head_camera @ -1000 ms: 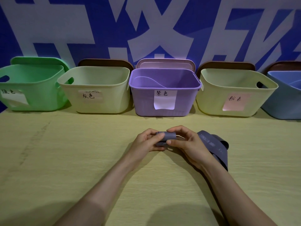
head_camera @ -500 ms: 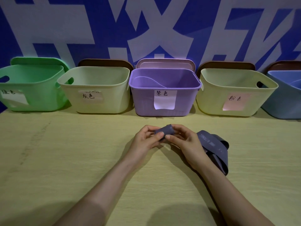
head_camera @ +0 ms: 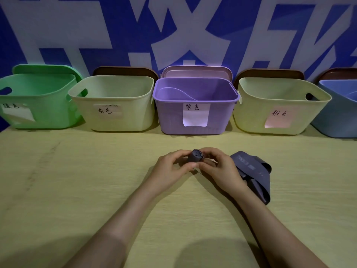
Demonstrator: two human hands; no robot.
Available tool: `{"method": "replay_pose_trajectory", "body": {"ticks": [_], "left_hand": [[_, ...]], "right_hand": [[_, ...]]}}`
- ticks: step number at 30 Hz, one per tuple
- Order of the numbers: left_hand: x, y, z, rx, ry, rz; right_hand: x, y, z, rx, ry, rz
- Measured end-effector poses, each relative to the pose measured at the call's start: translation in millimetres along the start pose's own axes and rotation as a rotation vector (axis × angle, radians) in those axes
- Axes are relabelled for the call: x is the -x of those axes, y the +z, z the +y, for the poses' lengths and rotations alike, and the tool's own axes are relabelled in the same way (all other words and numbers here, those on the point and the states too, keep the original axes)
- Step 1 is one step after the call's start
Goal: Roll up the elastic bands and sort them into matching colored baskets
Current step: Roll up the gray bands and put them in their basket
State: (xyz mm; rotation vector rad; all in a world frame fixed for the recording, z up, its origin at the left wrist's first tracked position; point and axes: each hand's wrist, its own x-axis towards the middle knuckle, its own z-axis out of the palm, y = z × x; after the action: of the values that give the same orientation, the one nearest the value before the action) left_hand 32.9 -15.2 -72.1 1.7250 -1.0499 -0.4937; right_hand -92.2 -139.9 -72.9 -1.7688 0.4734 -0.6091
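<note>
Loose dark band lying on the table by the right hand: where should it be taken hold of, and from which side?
Probably its far end, where the loose band seems to arch up off the table: pinch that raised fold from above. The near strip lies flat, offering fingers little to get under.

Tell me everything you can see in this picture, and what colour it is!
green basket: 1, green, far left
grey-label basket: 1, cream, second from left
purple basket: 1, purple, middle
pink-label basket: 1, cream, second from right
blue basket: 1, blue, right edge
lids: 5, green, pink, three brown, behind baskets
rolled band: 1, dark purple-grey, between both hands
loose band: 1, same colour, table, beside right hand
table: 1, light wood, under everything
wall: 1, blue and white, behind
left hand: 1, holding the roll
right hand: 1, holding the roll
</note>
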Motion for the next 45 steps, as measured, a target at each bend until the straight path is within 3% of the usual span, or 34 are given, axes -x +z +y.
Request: {"method": "replay_pose_trajectory", "body": {"ticks": [6,11,16,20,23,29,34,39,45], "left_hand": [[-3.8,-1.6,0.0,0.057,-0.065,0.148],[-4.2,0.8,-11.1,0.089,-0.099,0.151],[-1.3,-1.4,-12.3,0.056,-0.180,0.098],[2.5,-3.4,15.6,0.108,-0.313,0.022],[-3.6,-20.8,50.1,0.179,-0.351,0.033],[-59.6,-93.2,126.1,0.247,-0.205,0.233],[-105.3,-161.6,159.5,0.254,-0.106,0.366],[-137.9,-211.1,143.4,0.194,-0.171,0.391],[-167.7,-241.5,77.7,0.126,-0.398,0.456]], "right_hand": [[-0.7,7.6,-0.6,0.081,0.010,0.010],[3.0,9.5,4.3,0.137,0.012,0.093],[6.9,11.4,-2.1,0.019,0.113,0.067],[8.1,11.5,-18.1,0.028,0.281,0.044],[-1.9,7.4,-56.0,0.064,0.282,0.038],[-83.6,12.1,-161.4,0.181,0.024,0.034],[-158.9,35.2,-227.6,0.131,-0.074,-0.010],[-219.6,76.9,-239.9,0.137,-0.060,-0.070],[-273.5,134.7,-198.1,0.178,0.171,-0.207]]}}
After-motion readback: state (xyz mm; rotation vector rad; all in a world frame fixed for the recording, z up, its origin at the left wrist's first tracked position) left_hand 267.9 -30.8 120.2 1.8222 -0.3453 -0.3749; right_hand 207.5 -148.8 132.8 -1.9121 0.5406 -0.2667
